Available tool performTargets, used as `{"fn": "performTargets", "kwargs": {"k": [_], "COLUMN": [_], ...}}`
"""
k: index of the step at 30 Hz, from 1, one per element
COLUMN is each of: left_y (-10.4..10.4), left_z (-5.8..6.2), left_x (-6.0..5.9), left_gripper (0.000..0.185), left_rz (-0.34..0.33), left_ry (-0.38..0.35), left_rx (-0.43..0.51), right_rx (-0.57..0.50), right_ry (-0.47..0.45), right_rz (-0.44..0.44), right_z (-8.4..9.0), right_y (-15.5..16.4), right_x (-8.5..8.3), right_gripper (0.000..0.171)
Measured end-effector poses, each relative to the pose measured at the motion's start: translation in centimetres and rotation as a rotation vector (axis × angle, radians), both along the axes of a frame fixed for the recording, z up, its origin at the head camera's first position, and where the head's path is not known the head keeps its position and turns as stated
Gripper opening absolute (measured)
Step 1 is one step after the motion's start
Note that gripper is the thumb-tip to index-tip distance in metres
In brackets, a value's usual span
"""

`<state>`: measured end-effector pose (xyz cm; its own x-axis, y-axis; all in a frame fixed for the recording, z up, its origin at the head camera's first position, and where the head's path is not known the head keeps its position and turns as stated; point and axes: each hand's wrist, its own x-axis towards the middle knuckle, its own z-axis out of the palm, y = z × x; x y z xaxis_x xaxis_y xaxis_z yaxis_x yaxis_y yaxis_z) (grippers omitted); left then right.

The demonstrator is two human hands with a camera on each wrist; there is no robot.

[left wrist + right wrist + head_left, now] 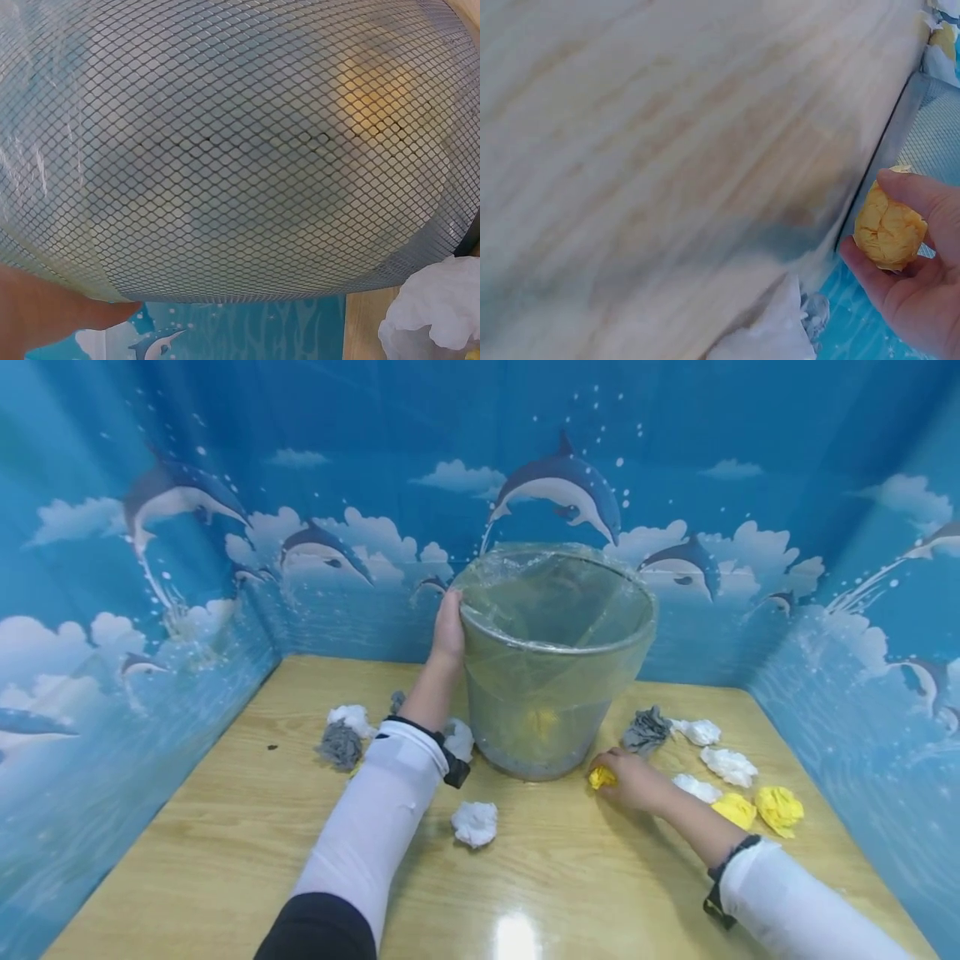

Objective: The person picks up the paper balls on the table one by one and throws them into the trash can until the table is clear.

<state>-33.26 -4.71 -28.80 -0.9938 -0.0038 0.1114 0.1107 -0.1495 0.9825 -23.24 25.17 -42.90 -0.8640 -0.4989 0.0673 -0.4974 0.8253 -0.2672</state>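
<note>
From the head camera I see my left hand (448,631) gripping the rim of the mesh bin (555,693), which stands on the counter (225,827) lined with a clear plastic bag (558,589). My right hand (633,779) sits low at the bin's base, fingers curled round a yellow paper ball (601,777).

The right wrist view confirms that hold: the yellow paper ball (889,231) is pinched between thumb and fingers, just beside the bin's lower edge. The counter there is smeared with blur, and the bin shows only as a grey strip at the edge.

The left wrist view is filled by the mesh wall (240,150), through which a yellow patch inside shows faintly; only a fingertip (97,313) appears, so the grip itself is hidden there. A white paper ball (439,307) is cut off at the corner.

Only the head view shows the loose balls: white (475,822), grey (647,731) and yellow (780,808), scattered on both sides of the bin.
</note>
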Motion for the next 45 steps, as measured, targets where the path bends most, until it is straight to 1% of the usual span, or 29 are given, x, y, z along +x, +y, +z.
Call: {"fn": "performTargets", "kwargs": {"k": [6, 14, 20, 26, 33, 38, 45], "left_y": [-0.2, 0.1, 0.1, 0.1, 0.1, 0.1, 0.0], "left_z": [0.2, -0.1, 0.0, 0.1, 0.1, 0.0, 0.0], "left_x": [-0.1, 0.2, 0.2, 0.1, 0.1, 0.1, 0.0], "left_gripper": [0.052, 0.054, 0.055, 0.055, 0.056, 0.056, 0.058], "left_rz": [0.006, 0.021, 0.022, 0.018, 0.024, 0.019, 0.009], "left_ry": [0.004, 0.023, 0.012, -0.001, -0.002, 0.001, -0.015], "left_rx": [-0.003, -0.001, -0.015, -0.014, -0.018, -0.009, -0.014], "right_rx": [-0.017, -0.015, -0.004, -0.006, 0.005, -0.005, 0.021], "right_ry": [0.005, -0.003, 0.026, 0.056, 0.007, -0.001, 0.030], "right_rz": [-0.028, -0.085, -0.091, -0.103, -0.152, -0.167, -0.183], "right_z": [1.1, 2.5, 3.7, 5.1, 7.1, 8.8, 10.4], "right_y": [0.4, 1.1, 1.8, 2.2, 2.4, 2.7, 3.1], "right_x": [-0.4, -0.6, -1.4, -1.7, -2.2, -2.6, -3.4], "right_gripper": [0.029, 0.029, 0.028, 0.031, 0.034, 0.035, 0.040]}}
